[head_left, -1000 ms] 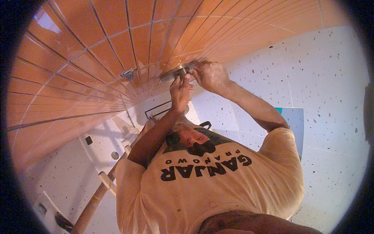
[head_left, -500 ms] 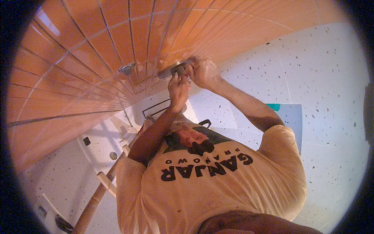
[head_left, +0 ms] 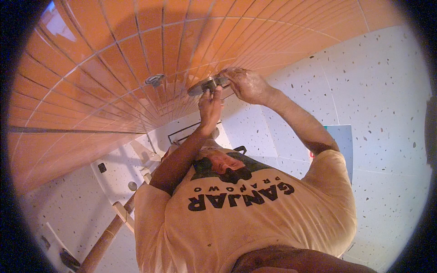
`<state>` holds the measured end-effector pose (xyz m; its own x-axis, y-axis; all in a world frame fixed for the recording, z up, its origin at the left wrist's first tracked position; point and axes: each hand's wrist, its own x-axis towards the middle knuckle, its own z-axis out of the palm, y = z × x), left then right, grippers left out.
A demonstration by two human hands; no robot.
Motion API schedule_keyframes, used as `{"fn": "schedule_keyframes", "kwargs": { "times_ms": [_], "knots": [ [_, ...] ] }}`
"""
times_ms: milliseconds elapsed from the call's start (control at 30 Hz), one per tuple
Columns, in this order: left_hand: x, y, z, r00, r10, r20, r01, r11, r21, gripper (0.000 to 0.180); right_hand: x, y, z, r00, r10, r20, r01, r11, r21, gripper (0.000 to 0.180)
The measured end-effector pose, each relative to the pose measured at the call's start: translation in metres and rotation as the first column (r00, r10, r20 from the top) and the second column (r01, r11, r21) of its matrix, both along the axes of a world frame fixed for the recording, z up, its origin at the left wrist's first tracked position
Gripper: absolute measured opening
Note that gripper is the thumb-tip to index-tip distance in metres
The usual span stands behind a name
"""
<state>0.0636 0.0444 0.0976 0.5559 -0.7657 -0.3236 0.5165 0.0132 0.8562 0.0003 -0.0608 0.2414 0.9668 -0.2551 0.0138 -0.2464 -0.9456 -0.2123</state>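
A flat round metal disc with a short cylindrical hub (head_left: pixel 210 84) is held up against or close to the orange tiled wall (head_left: pixel 132 50). From below, the raised fingertips of my left hand (head_left: pixel 210 109) pinch at the hub. My right hand (head_left: pixel 249 85) bends over the disc's right edge, its fingers closed there; part of the grip is hidden. Whether the disc touches the wall I cannot tell. To its left, a small shiny metal fitting (head_left: pixel 154 80) sticks out from the tiles, apart from both hands.
Speckled white tiles (head_left: pixel 373 104) cover the right side. A blue panel (head_left: pixel 344 141) is behind my right arm. At lower left are a brown pole (head_left: pixel 102 243) and a wooden crosspiece (head_left: pixel 123 214). A thin black rectangular frame (head_left: pixel 172 139) lies beyond my left forearm.
My right hand and forearm have shifted rightward, and its fingers now reach over the disc's edge. My left hand stays at the hub. The whole view has moved slightly.
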Motion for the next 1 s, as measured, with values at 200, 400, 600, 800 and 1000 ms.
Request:
{"fn": "schedule_keyframes", "kwargs": {
  "times_ms": [200,400,600,800,1000],
  "knots": [
    [0.004,0.002,0.002,0.999,-0.022,0.035,0.022,1.0,-0.013,0.042,0.002,-0.018,0.003,0.945,0.327,0.032,-0.323,0.942,-0.087,0.025],
    [0.003,0.005,0.014,1.0,-0.005,0.029,0.006,1.0,-0.027,0.042,0.008,-0.033,0.007,0.858,0.51,-0.069,-0.514,0.843,-0.163,0.018],
    [0.002,0.003,0.007,0.999,-0.025,0.025,0.026,1.0,-0.006,0.046,0.019,-0.041,0.011,0.797,0.548,-0.255,-0.582,0.81,-0.076,0.03],
    [0.006,0.004,0.002,0.997,-0.042,0.069,0.04,0.999,0.021,0.049,0.033,-0.042,0.026,0.727,0.544,-0.418,-0.618,0.785,-0.053,0.035],
    [0.007,0.003,0.0,0.975,-0.099,0.2,0.085,0.993,0.079,0.056,0.032,-0.049,0.026,0.645,0.633,-0.429,-0.733,0.671,-0.112,0.039]
  ]
}}
